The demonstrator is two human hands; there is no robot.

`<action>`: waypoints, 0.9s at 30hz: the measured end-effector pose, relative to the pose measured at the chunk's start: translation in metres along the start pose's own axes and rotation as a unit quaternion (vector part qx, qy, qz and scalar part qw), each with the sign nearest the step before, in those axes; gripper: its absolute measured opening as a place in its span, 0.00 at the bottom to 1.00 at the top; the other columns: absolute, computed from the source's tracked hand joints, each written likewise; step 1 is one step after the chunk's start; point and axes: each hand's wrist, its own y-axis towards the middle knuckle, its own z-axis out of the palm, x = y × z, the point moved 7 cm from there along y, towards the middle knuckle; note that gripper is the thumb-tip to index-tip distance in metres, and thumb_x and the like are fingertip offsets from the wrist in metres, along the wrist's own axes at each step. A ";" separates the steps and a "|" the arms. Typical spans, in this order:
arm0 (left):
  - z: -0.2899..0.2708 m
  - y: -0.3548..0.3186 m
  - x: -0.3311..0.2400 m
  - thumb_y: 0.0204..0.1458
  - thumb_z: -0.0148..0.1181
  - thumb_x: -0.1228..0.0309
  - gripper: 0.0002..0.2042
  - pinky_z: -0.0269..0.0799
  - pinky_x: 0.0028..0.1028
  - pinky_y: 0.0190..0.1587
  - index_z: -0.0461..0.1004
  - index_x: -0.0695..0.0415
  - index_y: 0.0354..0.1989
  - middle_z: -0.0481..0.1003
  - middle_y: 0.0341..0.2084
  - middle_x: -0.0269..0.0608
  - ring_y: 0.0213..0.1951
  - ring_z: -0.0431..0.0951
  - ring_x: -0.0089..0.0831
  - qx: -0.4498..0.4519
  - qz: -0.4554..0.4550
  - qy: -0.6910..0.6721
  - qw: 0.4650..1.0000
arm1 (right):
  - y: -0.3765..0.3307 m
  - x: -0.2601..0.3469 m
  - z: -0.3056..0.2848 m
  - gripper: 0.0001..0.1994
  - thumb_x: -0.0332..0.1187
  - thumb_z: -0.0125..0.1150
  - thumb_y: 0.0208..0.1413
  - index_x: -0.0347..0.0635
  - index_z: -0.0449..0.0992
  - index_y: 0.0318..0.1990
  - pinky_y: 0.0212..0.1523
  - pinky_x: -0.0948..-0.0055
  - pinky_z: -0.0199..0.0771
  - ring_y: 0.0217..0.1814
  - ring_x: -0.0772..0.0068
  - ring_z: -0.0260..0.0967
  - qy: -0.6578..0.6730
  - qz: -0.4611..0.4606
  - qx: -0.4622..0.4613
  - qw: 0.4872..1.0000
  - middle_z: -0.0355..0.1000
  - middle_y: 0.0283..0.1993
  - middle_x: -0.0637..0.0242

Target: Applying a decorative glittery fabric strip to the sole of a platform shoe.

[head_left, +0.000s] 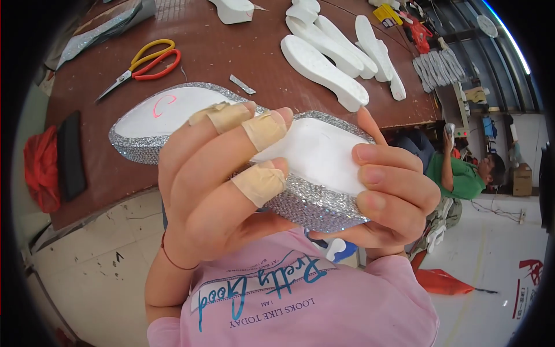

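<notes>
Both my hands hold a shoe sole (pixel 315 147) up above the table edge, its white underside facing up. Sparkling silver rhinestone-like material wraps its sides. A pink curved mark shows on the wide end at left. My left hand (pixel 211 185) grips the sole around its middle, with tan tape around several fingers and the fingertips against the white face. My right hand (pixel 396 194) is closed around the other end, fingertips on the white surface and the thumb underneath, partly hidden.
Scissors (pixel 151 61) with yellow and red handles lie on the brown table (pixel 225 49). A silver scrap (pixel 242 85) is near the sole. Several white soles (pixel 324 66) sit far right. Red plastic (pixel 41 170) and a black object (pixel 70 156) lie left. A person in green (pixel 464 178) is at right.
</notes>
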 end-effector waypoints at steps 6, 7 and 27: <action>-0.006 0.003 -0.001 0.44 0.67 0.53 0.23 0.69 0.36 0.52 0.64 0.50 0.41 0.75 0.40 0.36 0.45 0.74 0.36 0.024 -0.016 0.035 0.999 | -0.002 -0.003 -0.003 0.15 0.25 0.67 0.44 0.46 0.74 0.42 0.59 0.47 0.66 0.46 0.63 0.70 0.027 0.000 -0.039 0.999 0.70 0.43 0.64; -0.005 0.005 -0.001 0.44 0.67 0.53 0.23 0.68 0.35 0.52 0.64 0.50 0.41 0.75 0.40 0.36 0.45 0.74 0.36 0.037 -0.016 0.040 0.998 | -0.003 -0.004 -0.003 0.16 0.25 0.67 0.44 0.46 0.74 0.42 0.59 0.47 0.66 0.46 0.64 0.70 0.029 0.010 -0.042 0.999 0.70 0.42 0.64; -0.005 -0.001 -0.002 0.48 0.58 0.45 0.21 0.57 0.37 0.59 0.62 0.47 0.37 0.76 0.42 0.32 0.51 0.70 0.34 -0.004 -0.019 0.171 0.985 | 0.008 0.014 0.000 0.18 0.33 0.75 0.36 0.57 0.74 0.38 0.52 0.42 0.72 0.40 0.69 0.65 -0.134 -0.008 0.077 0.988 0.59 0.40 0.67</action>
